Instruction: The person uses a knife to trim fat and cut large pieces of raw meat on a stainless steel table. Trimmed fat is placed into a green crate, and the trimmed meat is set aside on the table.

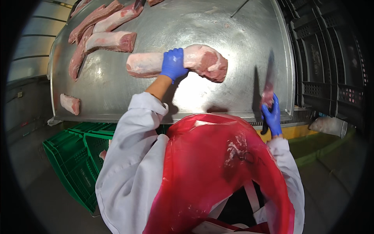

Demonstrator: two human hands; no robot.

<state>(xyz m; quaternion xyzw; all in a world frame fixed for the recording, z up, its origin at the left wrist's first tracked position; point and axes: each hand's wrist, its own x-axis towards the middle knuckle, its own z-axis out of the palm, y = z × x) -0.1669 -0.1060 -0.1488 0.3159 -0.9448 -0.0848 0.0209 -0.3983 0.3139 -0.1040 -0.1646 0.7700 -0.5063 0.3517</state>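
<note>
My left hand (174, 64), in a blue glove, is wrapped over the middle of a long pale-pink pork loin (206, 62) lying across the steel table. The loin's right end shows darker cut flesh. Farther right, by the table's near right corner, my right hand (272, 117), gloved in blue too, is closed round a knife (270, 74) whose blade points away from me. A black handle end shows below the hand. A reddish, meat-like patch (267, 98) lies along the blade just above my fingers; whether it is a scrap cannot be made out.
Several meat pieces (111, 41) lie at the table's far left, and a small piece (70, 104) near its left edge. The steel table (156, 99) has a raised rim. Green crates (70, 156) stand below it at left, black crates (319, 58) along its right side.
</note>
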